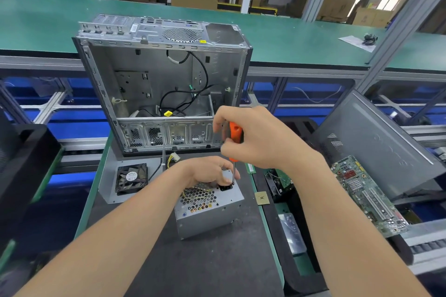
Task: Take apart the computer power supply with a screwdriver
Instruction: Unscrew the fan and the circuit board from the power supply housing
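The power supply (pixel 209 207) sits on the dark work mat (pixel 149 260), just in front of the gutted computer case (pixel 164 84), and it looks only partly dismantled: a cover panel with a fan (pixel 125 182) lies to its left, which may be part of it, though I cannot tell. Its honeycomb grille face is up and the box is otherwise closed, so most of the work seems left. The left hand (pixel 210 171) presses on the far top edge of the supply, fingers curled against it. The right hand (pixel 251 137) is wrapped around the orange screwdriver (pixel 234 142), held upright, its tip down at the far right corner of the supply; whether it sits in a screw is too small to tell. Right of the supply the mat ends close by, with a small chip (pixel 261 198) at that edge and a motherboard (pixel 366 195) beyond; nearer the person the mat is open.
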Demonstrator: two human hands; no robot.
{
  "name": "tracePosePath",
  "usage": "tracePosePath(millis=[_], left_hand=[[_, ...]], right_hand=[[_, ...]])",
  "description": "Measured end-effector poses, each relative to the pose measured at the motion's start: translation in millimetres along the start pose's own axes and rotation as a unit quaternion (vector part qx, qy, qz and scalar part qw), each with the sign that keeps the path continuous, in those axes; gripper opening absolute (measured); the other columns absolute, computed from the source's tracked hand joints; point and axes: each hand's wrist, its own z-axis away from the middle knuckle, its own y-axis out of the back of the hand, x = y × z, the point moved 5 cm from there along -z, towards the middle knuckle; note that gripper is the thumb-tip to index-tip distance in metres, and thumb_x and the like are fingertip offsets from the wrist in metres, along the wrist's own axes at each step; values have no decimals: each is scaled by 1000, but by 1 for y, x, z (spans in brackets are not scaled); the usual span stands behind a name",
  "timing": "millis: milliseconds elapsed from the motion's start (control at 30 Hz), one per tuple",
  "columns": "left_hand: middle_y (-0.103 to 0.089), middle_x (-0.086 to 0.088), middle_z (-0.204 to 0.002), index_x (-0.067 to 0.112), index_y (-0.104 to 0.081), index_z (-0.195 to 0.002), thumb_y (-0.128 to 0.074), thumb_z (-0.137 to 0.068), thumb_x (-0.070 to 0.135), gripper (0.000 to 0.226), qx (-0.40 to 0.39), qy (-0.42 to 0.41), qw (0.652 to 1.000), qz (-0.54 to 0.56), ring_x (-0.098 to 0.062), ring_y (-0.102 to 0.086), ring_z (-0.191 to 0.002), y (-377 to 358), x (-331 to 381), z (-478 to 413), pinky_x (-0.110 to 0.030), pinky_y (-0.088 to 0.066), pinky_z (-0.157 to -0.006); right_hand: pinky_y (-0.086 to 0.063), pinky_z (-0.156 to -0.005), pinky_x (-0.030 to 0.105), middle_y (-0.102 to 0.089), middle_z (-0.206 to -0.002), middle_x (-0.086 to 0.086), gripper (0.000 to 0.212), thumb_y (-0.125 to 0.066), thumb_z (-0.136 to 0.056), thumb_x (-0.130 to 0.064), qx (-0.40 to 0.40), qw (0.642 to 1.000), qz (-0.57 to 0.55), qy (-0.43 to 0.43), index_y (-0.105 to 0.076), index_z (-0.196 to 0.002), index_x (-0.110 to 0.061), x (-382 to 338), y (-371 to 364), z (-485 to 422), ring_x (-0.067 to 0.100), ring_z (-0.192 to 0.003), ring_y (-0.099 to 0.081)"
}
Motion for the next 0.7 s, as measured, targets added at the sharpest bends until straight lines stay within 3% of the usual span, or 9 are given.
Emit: tracePosePath(millis=[67, 133, 233, 300, 400, 500, 567, 700], left_hand=[[-56, -8, -95, 19, -69, -110, -62, -97, 6, 19, -3, 2, 1000, 10, -24, -45, -80, -1, 0, 0, -30, -38, -64], [-55, -6, -87, 16, -68, -114, -62, -98, 7, 19, -7, 7, 1000, 11, -22, -44, -71, -2, -1, -1, -27, -36, -60], [-55, -6, -90, 16, -68, -118, -62, -99, 9, 20, -11, 7, 1000, 11, -24, -44, -77, 0, -2, -1, -28, -38, -63], [-57, -6, -93, 16, -68, -118, -62, -99, 10, 21, -15, 4, 1000, 15, -25, -44, -82, -1, -3, -1, -29, -39, -65], [-56, -11, -97, 21, -68, -116, -63, -98, 11, 21, -22, 6, 999, 31, -28, -40, -83, -2, -4, -1, -31, -32, -64], [-53, -13, -98, 22, -68, -115, -63, -96, 8, 23, -31, 7, 999, 42, -28, -39, -80, -2, -6, -1, -33, -28, -63], [-53, -8, -98, 21, -68, -115, -63, -93, 3, 29, -36, 10, 998, 42, -22, -43, -70, 0, -5, -1, -31, -33, -62], [-54, 2, -91, 15, -65, -119, -60, -90, -6, 36, -39, 15, 999, 30, -10, -49, -56, 0, -2, -1, -20, -42, -53]], right_hand=[[-43, -56, 27, -54, -56, -7, 2, -65, -88, -30, 59, 997, 39, -36, -63, -88, -31, 4, 1, -4, 9, -57, -48], [-46, -57, 30, -53, -54, -9, 18, -61, -98, -40, 85, 993, 58, -61, -64, -83, -29, 11, 3, -6, 7, -59, -49], [-34, -51, 17, -46, -53, -9, 9, -62, -99, -27, 71, 995, 32, -62, -64, -91, -26, 15, 5, -5, 6, -52, -47], [-36, -51, 15, -48, -57, -7, 10, -60, -96, -18, 36, 998, -1, -56, -60, -98, -28, 17, 6, -2, 6, -54, -45], [-35, -56, 17, -56, -72, -6, 21, -61, -87, -17, -8, 999, -17, -50, -57, -99, -33, 18, 8, 1, 6, -64, -48], [-33, -55, 18, -55, -65, -7, 18, -62, -82, -18, 8, 998, -15, -57, -61, -94, -32, 20, 10, 3, 5, -65, -49], [-36, -52, 17, -59, -60, -4, 16, -60, -82, -18, 18, 998, -22, -56, -61, -91, -31, 21, 10, 4, 6, -57, -49], [-45, -54, 29, -62, -62, -3, 15, -59, -83, -19, 36, 997, -16, -59, -61, -93, -30, 23, 10, 6, 9, -56, -48]])
